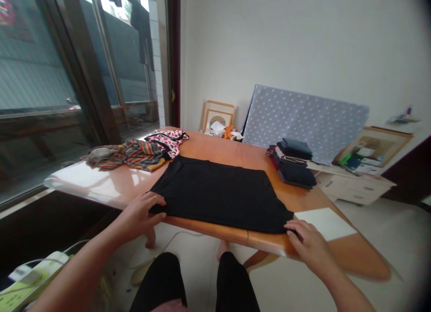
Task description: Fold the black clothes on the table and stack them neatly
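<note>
Pressing a black garment [215, 195] (left hand [139, 212], right hand [311, 244] at edges)

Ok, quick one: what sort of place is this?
Probably a room in someone's home: a stack of folded clothes and a black garment lie on an orange wooden table, framed pictures lean against the wall, and a white chest of drawers stands nearby.

Plain black shirt [215, 195], orange tabletop [215, 147]
Striped multicoloured cloth [141, 156], red-spotted white cloth [170, 140], white-dotted grey-blue board [303, 123]
</note>
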`<state>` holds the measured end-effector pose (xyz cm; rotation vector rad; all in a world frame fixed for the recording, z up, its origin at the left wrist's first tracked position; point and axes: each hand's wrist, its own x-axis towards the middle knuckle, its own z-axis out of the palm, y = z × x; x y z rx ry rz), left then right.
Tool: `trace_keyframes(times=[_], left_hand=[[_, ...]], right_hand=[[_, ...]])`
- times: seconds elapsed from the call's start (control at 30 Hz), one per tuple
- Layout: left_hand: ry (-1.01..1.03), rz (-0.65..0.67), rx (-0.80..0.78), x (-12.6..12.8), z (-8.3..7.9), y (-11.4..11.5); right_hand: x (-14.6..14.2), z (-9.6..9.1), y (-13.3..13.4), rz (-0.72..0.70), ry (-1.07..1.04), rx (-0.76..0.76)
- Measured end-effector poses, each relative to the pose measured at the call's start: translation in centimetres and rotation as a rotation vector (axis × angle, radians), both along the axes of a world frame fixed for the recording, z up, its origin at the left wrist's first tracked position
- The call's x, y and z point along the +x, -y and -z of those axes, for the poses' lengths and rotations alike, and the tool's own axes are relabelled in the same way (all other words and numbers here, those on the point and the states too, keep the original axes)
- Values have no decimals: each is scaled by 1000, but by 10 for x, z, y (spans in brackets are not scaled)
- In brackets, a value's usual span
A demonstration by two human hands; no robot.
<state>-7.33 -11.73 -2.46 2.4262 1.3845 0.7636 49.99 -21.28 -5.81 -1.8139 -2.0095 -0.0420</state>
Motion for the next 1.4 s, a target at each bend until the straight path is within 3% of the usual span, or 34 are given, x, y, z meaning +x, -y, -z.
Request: trace_keyframes(times=[0.23, 0.43, 0.6, 0.73, 0.9, 1.17, 1.3, 1.4], left_hand=[[-93, -46, 24, 9, -11, 6], [-141, -116, 41, 16, -14, 8], [-187, -153, 57, 29, -17, 10], [-194, -106, 91, 61, -23, 16], [-209, 32, 124, 127, -23, 22], [-328, 106, 135, 230, -21, 4], [-360, 89, 133, 251, -23, -4], [-363, 42, 114, 246, -22, -5]], right_hand=[[5, -6, -13, 14, -19, 103], [0, -14, -23, 145, -162, 11], [3, -12, -39, 163, -188, 15], [2, -14, -47, 148, -194, 6], [1, -15, -47, 160, -216, 2], [4, -8, -50, 161, -223, 18], [3, -8, -49, 172, -212, 16], [5, -7, -49, 191, -208, -8]])
